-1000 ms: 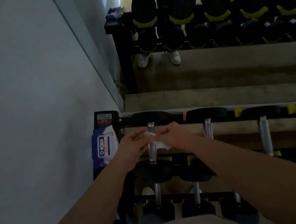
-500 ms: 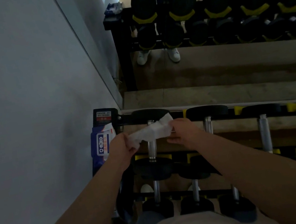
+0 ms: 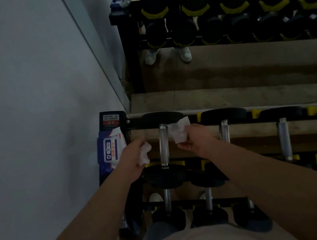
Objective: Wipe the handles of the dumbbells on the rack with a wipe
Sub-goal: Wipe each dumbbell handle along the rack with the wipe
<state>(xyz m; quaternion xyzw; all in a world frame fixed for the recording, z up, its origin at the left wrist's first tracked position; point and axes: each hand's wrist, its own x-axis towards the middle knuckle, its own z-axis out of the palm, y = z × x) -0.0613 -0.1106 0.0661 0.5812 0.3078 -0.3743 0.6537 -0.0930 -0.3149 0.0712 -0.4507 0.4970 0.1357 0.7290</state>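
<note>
White wipe (image 3: 179, 133): pinched at its lower edge in my right grip (image 3: 198, 140). The loose upper part fans up toward the far head (image 3: 161, 118) of the first dumbbell.

White wad (image 3: 144, 154): crumpled and clenched in my left grip (image 3: 133, 161). I cannot tell whether it is a second piece or the other end of the same sheet passing under the bar.

Handle, first dumbbell (image 3: 163, 146): bare metal, on the top tier at the left end of the rack (image 3: 112, 120). Its long axis runs straight away from me, from the near head (image 3: 163, 175) to the far head. It lies between my two grips, the wad just beside it on the left and the wipe just beside it on the right. Neither white piece visibly wraps it.

Judgement: both grips are about equally near. The right one holds the more open sheet, so closing it sideways over the bar and sliding along the axis looks like the shorter move.

Handle, second dumbbell (image 3: 224, 130): parallel to the first, just right of my right grip, uncovered.

Handle, third dumbbell (image 3: 284, 137): further along toward the rack's right end, uncovered.

Pack of wipes (image 3: 111, 150): blue and white, wedged against the rack's left end, beside my left grip.

Lower tier: more dumbbells, dim.
</note>
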